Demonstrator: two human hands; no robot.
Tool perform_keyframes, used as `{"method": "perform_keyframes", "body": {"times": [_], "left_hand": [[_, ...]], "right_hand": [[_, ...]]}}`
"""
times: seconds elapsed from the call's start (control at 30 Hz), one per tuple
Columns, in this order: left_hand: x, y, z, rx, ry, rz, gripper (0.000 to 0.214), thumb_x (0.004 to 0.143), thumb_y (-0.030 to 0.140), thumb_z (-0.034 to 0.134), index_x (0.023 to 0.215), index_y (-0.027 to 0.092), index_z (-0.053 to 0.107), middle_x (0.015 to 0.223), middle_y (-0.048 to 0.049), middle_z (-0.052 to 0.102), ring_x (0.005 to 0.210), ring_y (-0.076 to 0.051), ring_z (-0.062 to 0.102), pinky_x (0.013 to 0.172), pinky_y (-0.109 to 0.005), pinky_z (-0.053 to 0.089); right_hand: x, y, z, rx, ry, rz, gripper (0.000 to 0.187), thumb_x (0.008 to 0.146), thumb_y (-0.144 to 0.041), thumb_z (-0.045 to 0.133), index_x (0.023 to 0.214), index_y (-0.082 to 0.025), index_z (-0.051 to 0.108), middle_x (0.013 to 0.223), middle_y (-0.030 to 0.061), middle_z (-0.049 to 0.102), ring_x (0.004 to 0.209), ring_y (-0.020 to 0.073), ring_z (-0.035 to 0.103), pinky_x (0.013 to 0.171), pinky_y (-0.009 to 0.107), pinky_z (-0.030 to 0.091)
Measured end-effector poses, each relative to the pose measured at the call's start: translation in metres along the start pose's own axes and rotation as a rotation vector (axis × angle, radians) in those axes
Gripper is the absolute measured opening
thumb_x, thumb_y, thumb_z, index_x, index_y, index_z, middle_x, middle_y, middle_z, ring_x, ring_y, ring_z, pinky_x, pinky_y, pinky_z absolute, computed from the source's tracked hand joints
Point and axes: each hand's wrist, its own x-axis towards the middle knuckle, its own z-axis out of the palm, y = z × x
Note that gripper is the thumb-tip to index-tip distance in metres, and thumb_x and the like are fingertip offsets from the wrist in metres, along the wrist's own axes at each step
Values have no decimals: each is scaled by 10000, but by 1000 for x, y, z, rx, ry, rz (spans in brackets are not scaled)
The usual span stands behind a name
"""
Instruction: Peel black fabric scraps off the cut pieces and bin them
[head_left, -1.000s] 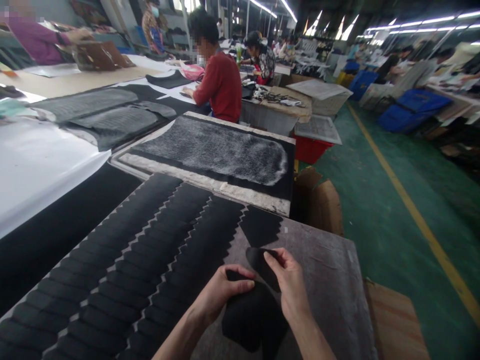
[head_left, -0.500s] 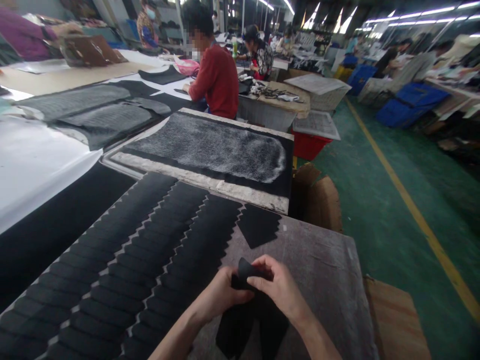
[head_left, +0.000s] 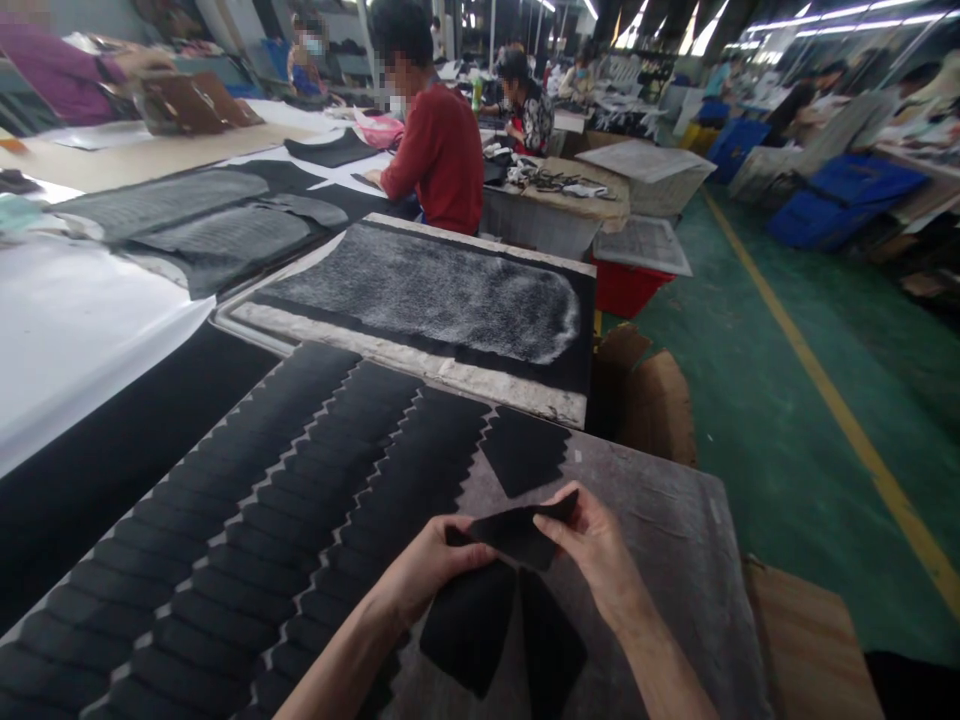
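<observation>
Between my two hands a small black fabric piece (head_left: 517, 532) is stretched out above the board. My left hand (head_left: 431, 565) pinches its left end between thumb and fingers. At the other end my right hand (head_left: 592, 545) grips it, thumb on top. Below them lie two more black pieces, a wide pointed one (head_left: 472, 625) and a narrower one (head_left: 551, 640). Overlapping black pieces (head_left: 247, 530) run in several long rows to the left, their edges forming zigzags. A short stack (head_left: 525, 452) starts another row just beyond my hands.
The grey board (head_left: 660, 540) carries the rows. Behind it a black panel with a whitish patch (head_left: 450, 290) rests on a pale board. White sheeting (head_left: 82, 340) covers the left. A co-worker in red (head_left: 446, 150) sits beyond. Cardboard (head_left: 810, 640) stands at the right edge.
My hands have moved apart, and the black piece between them is now spread out instead of bunched. My right hand has shifted right and slightly up. The lower pieces have spread apart.
</observation>
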Motion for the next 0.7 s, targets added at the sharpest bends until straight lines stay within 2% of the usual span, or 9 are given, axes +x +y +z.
{"method": "perform_keyframes", "body": {"times": [0.1, 0.27, 0.37, 0.7], "left_hand": [[6, 5, -5, -17, 35, -8, 420, 579, 354, 882, 897, 125, 731, 798, -53, 743, 696, -171, 668, 698, -266, 518], [12, 7, -10, 35, 125, -36, 539, 565, 366, 885, 1013, 116, 717, 830, -67, 743, 671, -155, 655, 677, -261, 511], [14, 4, -12, 83, 151, -32, 558, 567, 383, 881, 1026, 111, 718, 833, -65, 731, 664, -146, 641, 651, -249, 497], [14, 2, -20, 94, 153, -16, 552, 592, 400, 866, 1051, 133, 716, 905, -61, 710, 723, -161, 648, 682, -255, 498]], "right_hand": [[5, 11, 3, 59, 25, 10, 351, 660, -370, 821, 778, -216, 529, 688, -55, 585, 617, 119, 558, 526, 213, 476], [23, 28, 16, 85, 250, -28, 372, 649, -395, 820, 793, -221, 524, 689, -51, 618, 613, 136, 585, 536, 238, 502], [31, 35, 24, 49, 340, -54, 366, 652, -413, 813, 786, -210, 540, 697, -35, 640, 621, 142, 600, 540, 235, 500], [46, 53, 31, -22, 393, -98, 388, 679, -470, 777, 864, -183, 593, 782, 37, 719, 651, 190, 661, 568, 288, 551]]}}
